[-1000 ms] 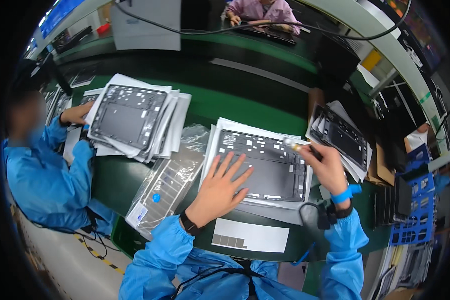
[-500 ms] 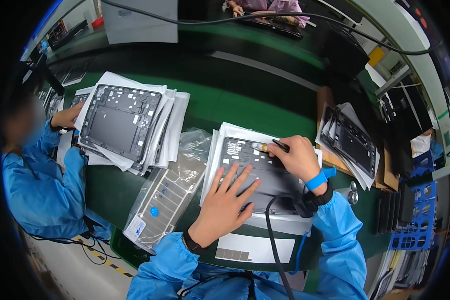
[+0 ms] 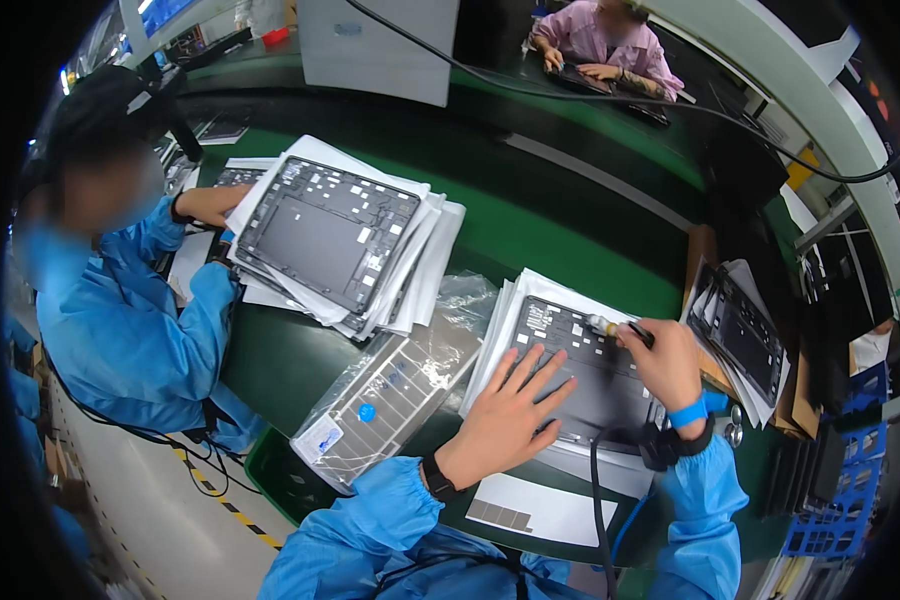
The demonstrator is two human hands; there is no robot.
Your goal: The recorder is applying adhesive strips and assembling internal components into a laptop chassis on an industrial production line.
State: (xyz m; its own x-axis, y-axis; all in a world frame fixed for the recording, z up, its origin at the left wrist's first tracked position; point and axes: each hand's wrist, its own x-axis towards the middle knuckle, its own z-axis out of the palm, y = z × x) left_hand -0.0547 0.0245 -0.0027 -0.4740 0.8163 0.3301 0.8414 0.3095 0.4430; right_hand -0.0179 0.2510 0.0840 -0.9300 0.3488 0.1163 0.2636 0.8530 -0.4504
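Observation:
A dark grey tablet back cover (image 3: 580, 395) with small white patches lies on a stack of white sheets (image 3: 505, 320) in front of me. My left hand (image 3: 510, 415) rests flat on its near-left part, fingers spread. In my right hand (image 3: 660, 362) I pinch a tool with a black handle and a pale, yellowish tip (image 3: 600, 324). It looks like a small brush, and its tip is at the upper part of the cover. A blue band (image 3: 692, 410) circles my right wrist. Below the cover is a white sheet with grey rectangular pieces (image 3: 500, 516).
To the left, a clear bag of grey strips (image 3: 385, 390) lies beside a tall stack of covers and sheets (image 3: 330, 230). A co-worker in blue (image 3: 130, 320) sits there. More covers (image 3: 745, 335) lean at the right. A black cable (image 3: 598, 500) passes near my right wrist.
The whole view has swung, so everything sits further right and lower. My left hand stays on the cover; the tool tip has shifted slightly along its upper part.

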